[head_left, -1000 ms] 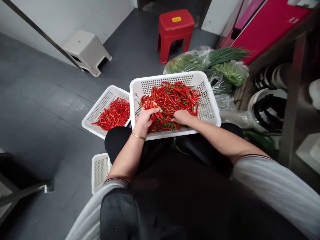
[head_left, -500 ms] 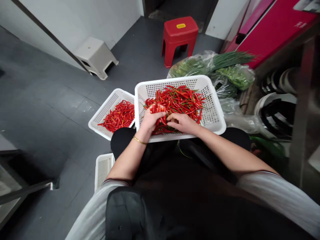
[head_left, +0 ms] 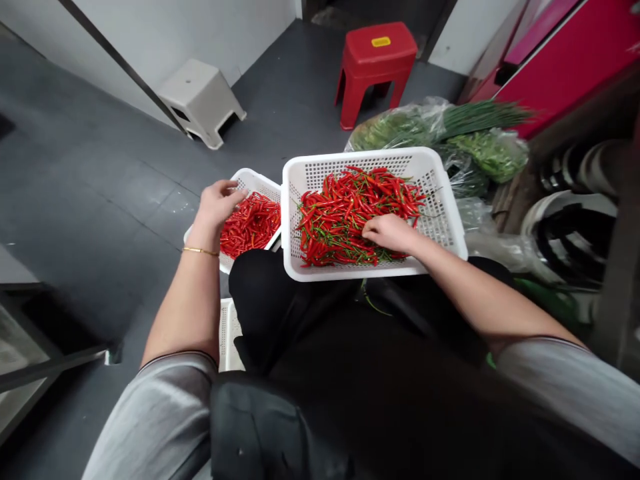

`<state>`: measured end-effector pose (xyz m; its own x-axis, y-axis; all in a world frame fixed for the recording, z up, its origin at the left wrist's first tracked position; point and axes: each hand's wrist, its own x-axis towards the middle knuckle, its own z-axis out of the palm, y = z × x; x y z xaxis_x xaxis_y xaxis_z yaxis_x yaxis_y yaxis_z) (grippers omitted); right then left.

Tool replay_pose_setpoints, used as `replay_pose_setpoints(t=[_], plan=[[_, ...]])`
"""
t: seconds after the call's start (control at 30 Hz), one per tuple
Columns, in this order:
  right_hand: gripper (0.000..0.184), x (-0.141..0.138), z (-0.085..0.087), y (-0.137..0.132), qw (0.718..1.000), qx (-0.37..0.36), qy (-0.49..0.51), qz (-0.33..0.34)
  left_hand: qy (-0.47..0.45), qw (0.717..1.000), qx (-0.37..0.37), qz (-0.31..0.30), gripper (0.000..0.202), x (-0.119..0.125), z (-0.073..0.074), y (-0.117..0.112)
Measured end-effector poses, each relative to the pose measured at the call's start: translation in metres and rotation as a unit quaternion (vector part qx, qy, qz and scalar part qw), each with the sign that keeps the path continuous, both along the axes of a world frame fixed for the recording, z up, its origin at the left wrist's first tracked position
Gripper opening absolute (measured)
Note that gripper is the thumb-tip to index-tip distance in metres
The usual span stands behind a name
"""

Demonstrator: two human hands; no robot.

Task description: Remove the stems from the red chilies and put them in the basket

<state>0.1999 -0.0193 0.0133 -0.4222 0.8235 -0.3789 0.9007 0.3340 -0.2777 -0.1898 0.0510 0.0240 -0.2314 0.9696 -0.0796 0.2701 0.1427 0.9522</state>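
A white perforated basket [head_left: 440,220] rests on my lap, filled with red chillies with green stems [head_left: 350,213]. My right hand [head_left: 387,232] lies on that pile near the front, fingers curled into the chillies. A second white basket [head_left: 250,179] stands on the floor to the left and holds stemless red chillies [head_left: 250,223]. My left hand [head_left: 216,203] hovers over this floor basket's near-left edge, fingers loosely spread, nothing visible in it. A gold bangle [head_left: 200,251] circles my left wrist.
A third white basket [head_left: 227,333] lies on the floor by my left knee. Bags of green vegetables [head_left: 450,133] sit behind the lap basket. A red stool [head_left: 375,60] and a beige stool [head_left: 200,100] stand on the grey floor; shelving with pots [head_left: 570,220] is at right.
My left hand has left the lap basket, where it gripped a bunch of chillies, and swung left over the floor basket, now open. My right hand stayed on the pile.
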Motion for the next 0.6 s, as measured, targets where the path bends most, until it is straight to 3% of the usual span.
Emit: replay_pose_setpoints(t=[0.1,0.17,0.23,0.3,0.33,0.4,0.43,0.5,0.6], plan=[[0.028,-0.028,-0.023,0.001,0.993,-0.014,-0.092,0.075,-0.131,0.988,-0.034,-0.078,0.034,0.069,0.02,-0.016],[0.034,-0.044,-0.036,0.0,0.99,0.003,-0.118,0.081,-0.164,0.975,-0.051,-0.143,0.033,0.118,0.024,-0.032],[0.037,-0.049,-0.042,-0.002,0.988,-0.006,-0.127,0.091,-0.155,0.967,-0.075,-0.189,0.027,0.159,0.017,-0.05],[0.034,-0.041,-0.041,-0.004,0.983,-0.035,-0.131,0.122,-0.089,0.966,-0.091,-0.227,0.021,0.19,0.002,-0.068],[0.032,-0.032,-0.04,-0.005,0.981,-0.047,-0.135,0.13,-0.028,0.955,-0.093,-0.279,0.019,0.2,-0.007,-0.076],[0.027,-0.008,-0.036,-0.006,0.984,-0.039,-0.131,0.118,0.091,0.906,-0.093,-0.402,0.02,0.213,-0.025,-0.087],[0.026,0.005,-0.034,-0.005,0.988,-0.035,-0.115,0.101,0.136,0.899,-0.091,-0.406,0.024,0.217,-0.032,-0.09],[0.027,0.025,-0.033,-0.003,0.997,-0.046,-0.009,0.062,0.171,0.913,-0.083,-0.362,0.037,0.222,-0.041,-0.092],[0.036,0.032,-0.031,-0.003,0.987,-0.061,0.147,-0.002,0.129,0.935,-0.077,-0.322,0.038,0.226,-0.045,-0.092]])
